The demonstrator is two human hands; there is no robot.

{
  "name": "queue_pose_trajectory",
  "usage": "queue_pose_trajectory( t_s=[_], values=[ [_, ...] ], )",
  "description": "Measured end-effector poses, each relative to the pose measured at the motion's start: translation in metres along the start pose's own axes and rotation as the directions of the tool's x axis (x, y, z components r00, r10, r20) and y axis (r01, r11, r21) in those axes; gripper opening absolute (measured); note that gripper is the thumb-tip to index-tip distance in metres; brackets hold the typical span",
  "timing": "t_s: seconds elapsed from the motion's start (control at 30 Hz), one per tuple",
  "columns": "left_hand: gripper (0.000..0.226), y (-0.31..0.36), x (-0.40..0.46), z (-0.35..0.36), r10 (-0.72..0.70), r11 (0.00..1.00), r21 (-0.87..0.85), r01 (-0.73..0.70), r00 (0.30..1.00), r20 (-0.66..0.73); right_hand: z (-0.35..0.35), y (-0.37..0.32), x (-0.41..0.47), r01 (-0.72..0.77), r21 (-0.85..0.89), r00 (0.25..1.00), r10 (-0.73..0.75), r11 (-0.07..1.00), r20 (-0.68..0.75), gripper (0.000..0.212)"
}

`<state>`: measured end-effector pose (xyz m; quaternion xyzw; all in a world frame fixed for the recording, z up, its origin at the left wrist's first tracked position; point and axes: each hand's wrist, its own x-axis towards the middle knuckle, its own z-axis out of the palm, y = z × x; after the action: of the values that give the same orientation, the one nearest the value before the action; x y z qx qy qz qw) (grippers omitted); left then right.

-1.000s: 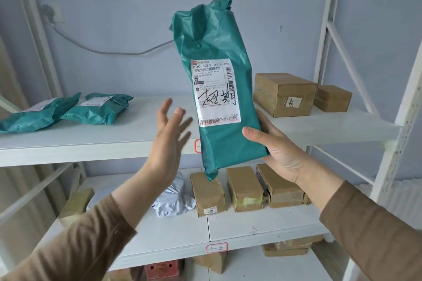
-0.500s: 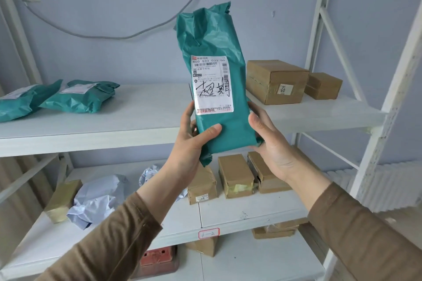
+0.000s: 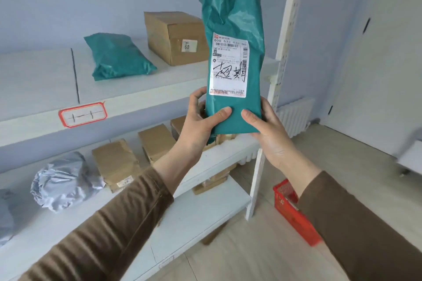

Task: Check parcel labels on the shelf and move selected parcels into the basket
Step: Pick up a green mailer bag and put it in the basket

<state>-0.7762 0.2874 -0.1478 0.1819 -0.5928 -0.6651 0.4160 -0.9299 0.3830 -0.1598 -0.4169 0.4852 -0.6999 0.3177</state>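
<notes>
Head view: red basket (image 3: 294,210) beside shelf (image 3: 137,96).

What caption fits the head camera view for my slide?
Both hands, left hand and right hand, hold a green parcel upright, label facing the camera, beside the shelf.

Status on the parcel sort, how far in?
Done: the green plastic parcel is off the shelf. In hand: left hand and right hand grip its lower end, white label facing the camera. Left: drop into the red plastic basket, contents hidden; other parcels remain on the white metal shelf.
</notes>
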Motion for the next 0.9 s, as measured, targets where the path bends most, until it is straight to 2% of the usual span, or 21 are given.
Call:
queue_pose_trajectory(
  t_s=[0.23,0.4,0.6,0.73,0.9],
  values=[
    [0.063,-0.080,0.057,0.064,-0.146,0.985,-0.056,0.162,0.964,0.224,-0.092,0.022,0.001,-0.073,-0.050,0.967,0.059,0.996,-0.249,0.075],
    [0.066,-0.146,0.087,0.105,-0.256,0.952,-0.072,0.298,0.902,0.348,-0.150,0.044,-0.001,-0.144,-0.056,0.915,0.112,0.988,-0.388,0.065],
    [0.075,-0.215,0.111,0.170,-0.399,0.888,-0.036,0.458,0.808,0.433,-0.223,0.069,-0.017,-0.219,-0.007,0.818,0.180,0.976,-0.547,0.049],
    [0.049,-0.255,0.118,0.223,-0.418,0.867,-0.033,0.497,0.764,0.492,-0.281,0.082,-0.028,-0.278,0.025,0.755,0.234,0.960,-0.613,0.049],
    [0.071,-0.310,0.136,0.301,-0.440,0.862,0.019,0.506,0.729,0.524,-0.374,0.088,-0.030,-0.321,0.046,0.721,0.276,0.946,-0.636,0.052]
  ],
)
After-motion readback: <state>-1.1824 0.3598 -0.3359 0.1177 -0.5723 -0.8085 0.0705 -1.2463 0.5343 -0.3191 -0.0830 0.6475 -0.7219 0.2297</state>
